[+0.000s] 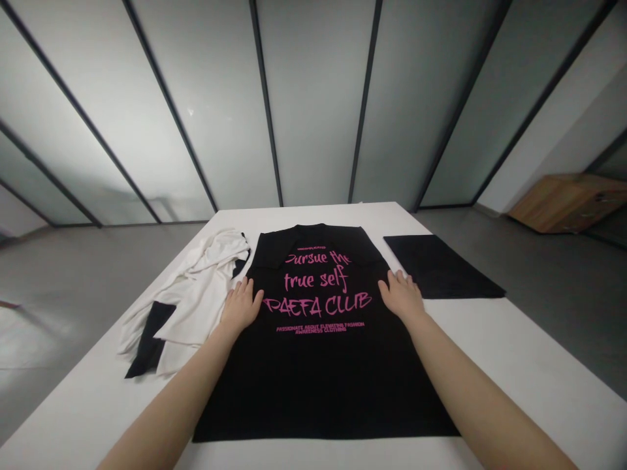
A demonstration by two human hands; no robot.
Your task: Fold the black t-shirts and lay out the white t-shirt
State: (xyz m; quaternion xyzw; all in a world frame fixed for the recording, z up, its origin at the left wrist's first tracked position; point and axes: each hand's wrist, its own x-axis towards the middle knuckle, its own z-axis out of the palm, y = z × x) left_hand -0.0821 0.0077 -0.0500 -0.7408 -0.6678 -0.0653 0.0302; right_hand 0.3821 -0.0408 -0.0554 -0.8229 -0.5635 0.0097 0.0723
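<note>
A black T-shirt [318, 365] with pink lettering lies flat on the white table [514, 352], its sides folded inward into a long panel. My left hand [241, 305] rests flat on the shirt's left edge, fingers stretched out. My right hand [401, 295] lies flat on the shirt's right edge, fingers spread. Neither hand holds anything.
A crumpled pile of white and black garments [189, 297] lies left of the shirt. A folded black cloth [441, 266] sits on the table at the right. Frosted glass panels stand behind the table; a wooden cabinet [563, 201] is on the floor at far right.
</note>
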